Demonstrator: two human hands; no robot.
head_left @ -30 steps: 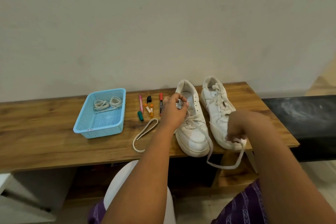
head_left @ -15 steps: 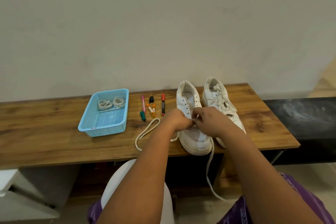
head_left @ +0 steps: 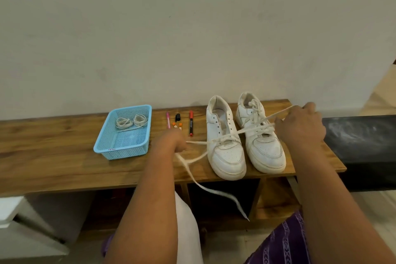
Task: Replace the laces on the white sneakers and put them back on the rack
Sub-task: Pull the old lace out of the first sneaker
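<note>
Presently, left hand [head_left: 171,142] and right hand [head_left: 300,126] each grip an end of the lace [head_left: 222,138], stretched taut across the left sneaker [head_left: 225,148] (standing on the wooden bench [head_left: 53,156]).

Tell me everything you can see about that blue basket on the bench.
The blue basket is a shallow rectangular tray of light blue perforated plastic with flared walls. It sits upright on the wooden bench, left of the markers and apart from both hands. Two coiled white laces lie at its far end. A small mark shows on its near wall, too small to read.
</note>
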